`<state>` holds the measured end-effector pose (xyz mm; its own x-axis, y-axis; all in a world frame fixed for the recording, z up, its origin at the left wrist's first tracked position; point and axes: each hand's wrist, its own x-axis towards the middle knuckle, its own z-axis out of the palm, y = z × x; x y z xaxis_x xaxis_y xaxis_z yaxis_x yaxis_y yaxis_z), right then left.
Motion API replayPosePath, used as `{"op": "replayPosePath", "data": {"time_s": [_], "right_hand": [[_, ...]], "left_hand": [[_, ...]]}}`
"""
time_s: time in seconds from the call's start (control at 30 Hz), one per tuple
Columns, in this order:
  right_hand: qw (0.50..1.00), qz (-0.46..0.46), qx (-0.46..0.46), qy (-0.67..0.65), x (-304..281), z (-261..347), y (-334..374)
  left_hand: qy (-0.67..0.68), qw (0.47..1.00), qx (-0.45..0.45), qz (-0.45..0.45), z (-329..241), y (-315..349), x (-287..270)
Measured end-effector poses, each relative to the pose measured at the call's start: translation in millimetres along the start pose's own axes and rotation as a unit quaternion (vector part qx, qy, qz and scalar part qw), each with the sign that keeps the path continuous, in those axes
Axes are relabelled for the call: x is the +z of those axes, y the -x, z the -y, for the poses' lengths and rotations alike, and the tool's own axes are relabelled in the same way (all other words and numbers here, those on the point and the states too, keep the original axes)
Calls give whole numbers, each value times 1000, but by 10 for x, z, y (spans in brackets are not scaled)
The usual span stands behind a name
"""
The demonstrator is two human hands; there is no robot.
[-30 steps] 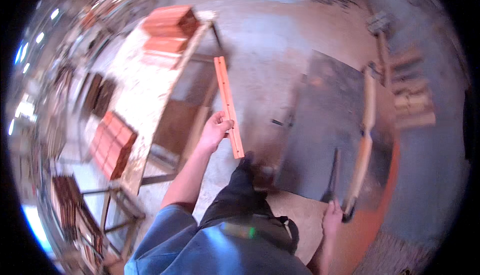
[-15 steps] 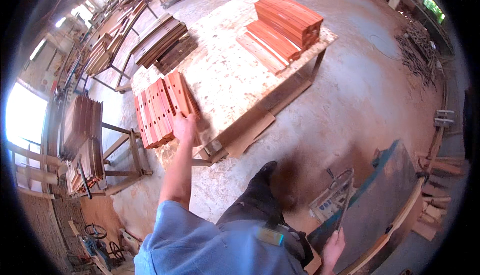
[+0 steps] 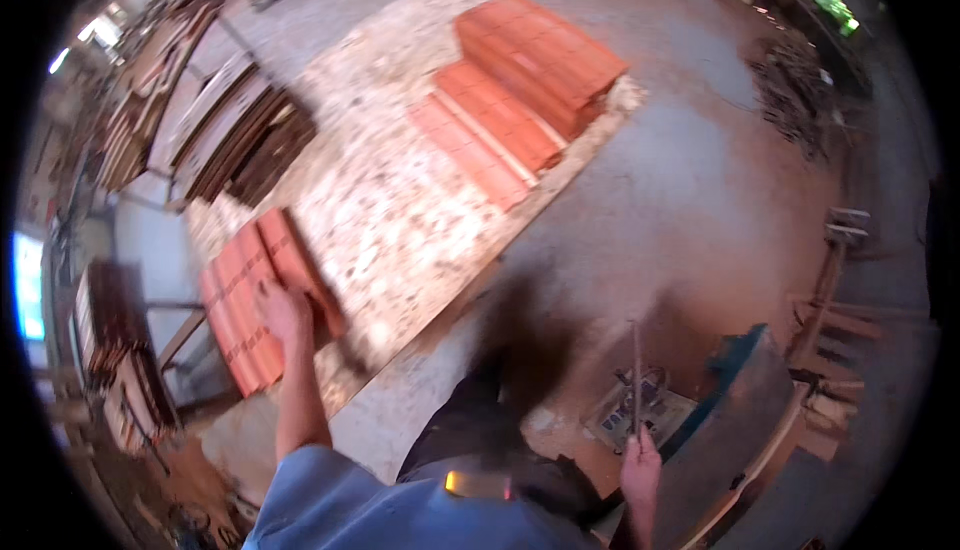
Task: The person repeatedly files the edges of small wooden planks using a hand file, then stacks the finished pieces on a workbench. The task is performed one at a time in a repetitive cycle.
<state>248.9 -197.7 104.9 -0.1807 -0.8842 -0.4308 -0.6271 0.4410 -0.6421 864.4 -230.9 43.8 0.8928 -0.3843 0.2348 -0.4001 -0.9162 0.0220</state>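
My left hand (image 3: 285, 312) rests on a row of reddish wooden slats (image 3: 238, 352) at the table's near left corner. Its fingers look stretched out over the wood, though motion blurs them. Small dark slots run across these slats, and a few pieces lie raised on top (image 3: 300, 262) beside my fingers. Low on the right, my right hand (image 3: 641, 458) is closed around a thin, long rod (image 3: 638, 375) that points away from me. Blur hides what kind of tool the rod is.
The pale, stained table (image 3: 370, 200) also bears a stepped stack of reddish slats (image 3: 540, 55) at its far right. Darker boards (image 3: 235, 130) stand beyond its left side. A grey panel with a teal edge (image 3: 735, 420) is at my right, near a box (image 3: 610, 420) on the floor.
The view has shifted, and I am closer to the table. My left hand has moved from the slats' right edge onto their middle. The rod in my right hand now points more straight ahead.
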Motion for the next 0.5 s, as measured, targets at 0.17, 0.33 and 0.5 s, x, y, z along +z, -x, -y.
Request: {"op": "replayPosePath", "data": {"time_s": [0.17, 0.33, 0.5], "right_hand": [[999, -18, 38, 7, 37, 349, -84], [996, -33, 58, 57, -48, 605, -34], [993, -40, 108, -3, -65, 377, 203]], "left_hand": [[320, 927, 136, 140, -1382, 4, 206], [455, 817, 142, 325, -3306, 177, 533], [379, 874, 110, 285, -4288, 244, 459]]}}
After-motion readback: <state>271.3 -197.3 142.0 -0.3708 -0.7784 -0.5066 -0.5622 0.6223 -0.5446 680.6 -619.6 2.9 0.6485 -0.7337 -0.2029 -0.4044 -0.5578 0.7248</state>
